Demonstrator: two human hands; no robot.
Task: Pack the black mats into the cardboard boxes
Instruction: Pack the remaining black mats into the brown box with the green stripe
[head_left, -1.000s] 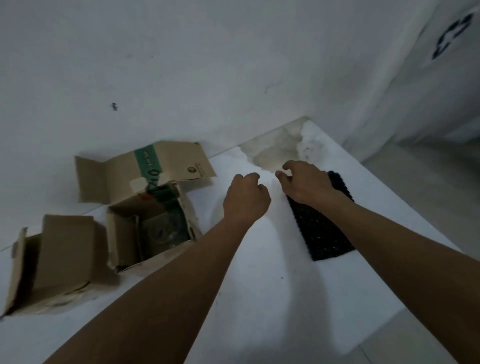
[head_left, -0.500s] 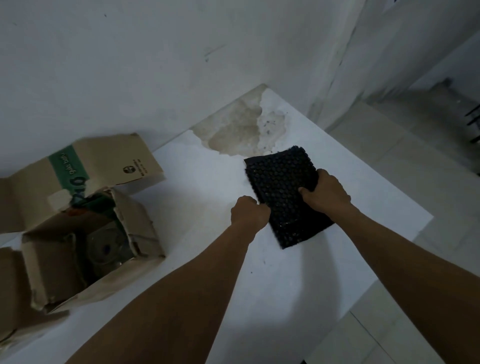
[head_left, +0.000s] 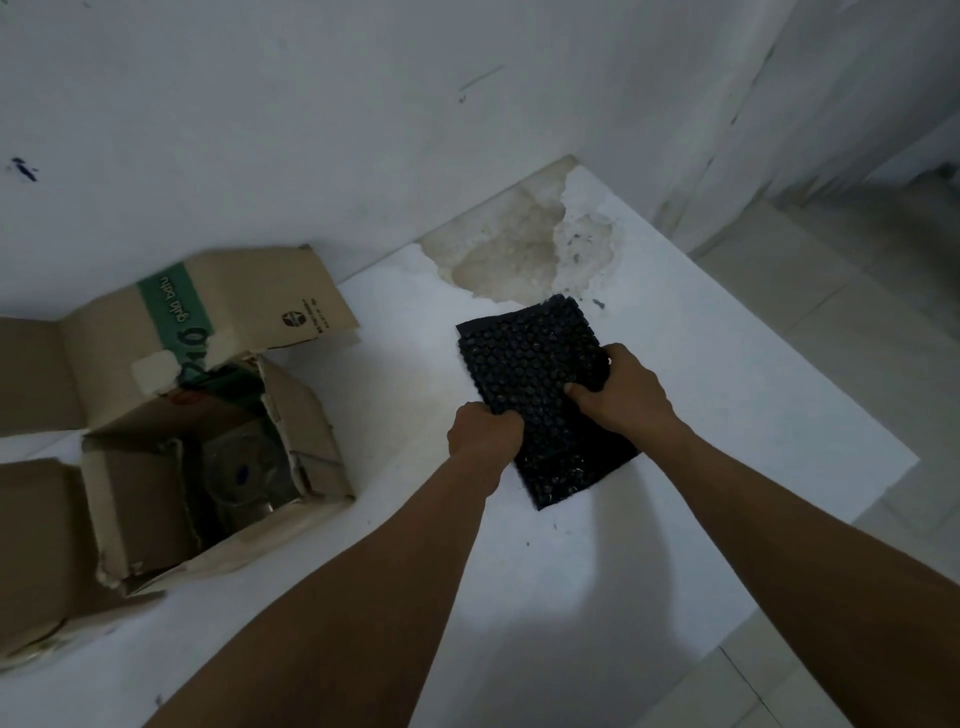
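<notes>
while gripped at both side edges, mat (head_left: 524, 374) over bench (head_left: 675, 519), right of open box (head_left: 311, 431); left hand (head_left: 483, 428), right hand (head_left: 621, 397), fingers (head_left: 579, 391) curled round it, likely steadying it for boxing.

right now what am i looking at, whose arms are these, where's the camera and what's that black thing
There is no machine here: these are a person's two bare arms. The picture comes from a wide-angle camera worn on the person's head, looking forward and down, so the arms reach in from the bottom. The left hand and right hand each grip a side of a knobbly black mat over a white surface against a wall. To the left stands an open cardboard box with a green stripe on its flap; what lies inside is too dim to name. A second cardboard box sits at the left edge. A brownish stain marks the surface's far corner.
</notes>
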